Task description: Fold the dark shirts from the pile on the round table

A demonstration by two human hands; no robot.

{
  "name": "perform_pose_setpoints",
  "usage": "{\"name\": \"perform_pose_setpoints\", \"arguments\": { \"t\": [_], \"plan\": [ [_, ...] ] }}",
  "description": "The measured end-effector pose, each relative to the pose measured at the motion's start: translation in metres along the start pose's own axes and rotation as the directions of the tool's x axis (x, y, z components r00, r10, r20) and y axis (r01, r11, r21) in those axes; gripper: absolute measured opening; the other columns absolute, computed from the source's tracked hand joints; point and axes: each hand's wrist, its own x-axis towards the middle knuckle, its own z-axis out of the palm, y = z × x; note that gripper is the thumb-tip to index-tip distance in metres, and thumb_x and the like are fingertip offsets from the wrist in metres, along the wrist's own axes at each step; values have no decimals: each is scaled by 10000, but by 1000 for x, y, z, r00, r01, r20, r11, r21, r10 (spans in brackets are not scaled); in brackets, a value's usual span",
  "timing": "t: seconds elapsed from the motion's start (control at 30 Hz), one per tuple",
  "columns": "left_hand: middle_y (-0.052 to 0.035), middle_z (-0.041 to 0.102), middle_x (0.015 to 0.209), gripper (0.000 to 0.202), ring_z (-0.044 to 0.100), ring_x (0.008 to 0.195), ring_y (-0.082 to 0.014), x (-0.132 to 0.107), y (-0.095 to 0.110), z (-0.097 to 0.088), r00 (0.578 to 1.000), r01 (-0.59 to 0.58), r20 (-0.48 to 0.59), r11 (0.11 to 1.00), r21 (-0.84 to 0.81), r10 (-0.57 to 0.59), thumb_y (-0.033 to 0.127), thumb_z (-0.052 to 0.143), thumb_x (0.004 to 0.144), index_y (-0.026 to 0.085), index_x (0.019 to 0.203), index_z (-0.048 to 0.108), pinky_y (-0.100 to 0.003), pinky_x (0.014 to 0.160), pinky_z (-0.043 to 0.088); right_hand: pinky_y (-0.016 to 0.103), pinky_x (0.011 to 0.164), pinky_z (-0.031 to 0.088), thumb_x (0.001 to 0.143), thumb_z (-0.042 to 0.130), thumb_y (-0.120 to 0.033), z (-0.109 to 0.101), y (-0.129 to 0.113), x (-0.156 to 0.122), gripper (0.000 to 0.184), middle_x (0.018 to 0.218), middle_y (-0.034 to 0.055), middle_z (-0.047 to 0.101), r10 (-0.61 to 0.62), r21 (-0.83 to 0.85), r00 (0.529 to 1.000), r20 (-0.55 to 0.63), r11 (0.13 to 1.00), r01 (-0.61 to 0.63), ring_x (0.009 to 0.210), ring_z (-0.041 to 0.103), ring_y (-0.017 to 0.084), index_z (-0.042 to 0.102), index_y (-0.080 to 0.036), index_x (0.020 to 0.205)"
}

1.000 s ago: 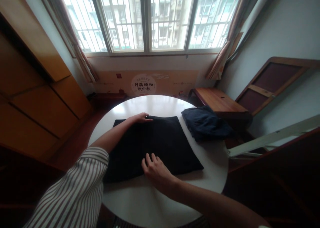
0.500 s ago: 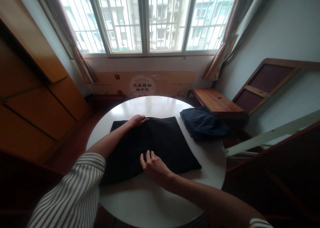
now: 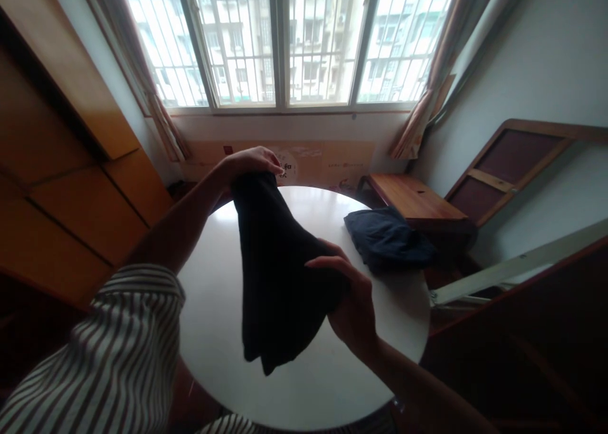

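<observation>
A black garment (image 3: 275, 269) hangs in the air above the round white table (image 3: 213, 320), its lower end drooping toward the tabletop. My left hand (image 3: 249, 162) is raised and pinches the garment's far top edge. My right hand (image 3: 354, 304) is closed on the garment's near right side, fingers curled round the cloth. A folded dark blue garment (image 3: 387, 237) lies on the right part of the table, apart from both hands.
A wooden bench (image 3: 413, 199) stands beyond the table to the right, under the window (image 3: 289, 41). Wooden cabinets (image 3: 71, 187) fill the left side. A wooden frame (image 3: 517, 161) leans on the right wall, and a pale bar (image 3: 517, 266) slants below it.
The black garment lay flat on the table under both hands. Now both hands have gripped it and lifted it off the table; the left hand rose high toward the window.
</observation>
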Motion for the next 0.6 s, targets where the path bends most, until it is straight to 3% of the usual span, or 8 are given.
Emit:
{"name": "perform_pose_setpoints", "arguments": {
  "t": [0.03, 0.1, 0.23, 0.3, 0.37, 0.43, 0.5, 0.6],
  "plan": [
    [-12, 688, 848, 418, 633, 894, -167, 9, 9, 5, 996, -21, 85, 998, 51, 17, 370, 739, 796, 25, 1032, 731, -300, 886, 439, 334, 827, 531, 723, 431, -57, -1, 2, -3, 351, 1296, 67, 571, 64, 56, 995, -71, 997, -60, 1053, 622, 217, 669, -212, 928],
    [-28, 702, 840, 375, 630, 862, -165, 25, 22, 33, 970, -86, 238, 989, 123, 54, 324, 745, 785, 22, 1007, 738, -286, 869, 450, 290, 711, 533, 719, 465, -113, -5, 16, -14, 252, 1203, 81, 604, 194, 171, 968, -158, 971, -166, 929, 638, 199, 616, -203, 899],
    [-51, 717, 775, 252, 661, 796, -202, 31, 18, 129, 972, -26, 234, 984, 175, -16, 322, 753, 743, 96, 855, 760, -264, 784, 498, 255, 545, 514, 724, 472, -196, -23, 69, -50, 198, 820, 37, 606, 508, 257, 846, -161, 849, -461, 658, 608, 163, 543, -211, 908],
    [-73, 734, 805, 239, 675, 825, -221, 24, 4, 171, 976, -14, 218, 986, 165, -23, 351, 704, 788, 129, 857, 760, -271, 780, 510, 298, 564, 553, 723, 446, -214, -38, 92, -70, 209, 830, 56, 616, 618, 178, 772, -151, 785, -594, 714, 644, 199, 541, -208, 909],
    [-91, 747, 866, 252, 681, 877, -236, 15, -15, 196, 981, -9, 194, 989, 147, -20, 363, 642, 839, 147, 899, 757, -286, 806, 513, 342, 604, 586, 761, 428, -233, -57, 105, -88, 217, 975, 105, 646, 634, 32, 762, -128, 771, -636, 859, 673, 245, 562, -205, 929],
    [-110, 750, 945, 291, 676, 937, -249, 5, -35, 203, 987, -12, 161, 992, 127, -9, 370, 577, 887, 147, 961, 748, -309, 847, 508, 364, 650, 603, 832, 410, -245, -73, 106, -99, 252, 1134, 135, 636, 562, -158, 824, -74, 809, -566, 980, 666, 267, 590, -203, 1003],
    [-129, 743, 1005, 345, 669, 979, -259, -5, -54, 199, 990, -27, 137, 994, 104, 13, 392, 519, 926, 136, 999, 738, -325, 878, 498, 371, 731, 607, 890, 393, -221, -85, 99, -103, 312, 1294, 143, 573, 428, -370, 904, -9, 838, -401, 1074, 639, 261, 597, -210, 1126],
    [-118, 737, 1041, 418, 677, 958, -240, -20, -71, 192, 987, -63, 152, 996, 59, 53, 479, 498, 939, 145, 1041, 728, -297, 860, 501, 432, 908, 562, 907, 448, -166, -86, 89, -98, 414, 1421, 139, 474, 212, -677, 964, 157, 734, -51, 1166, 582, 274, 557, -233, 1300]
  ]
}}
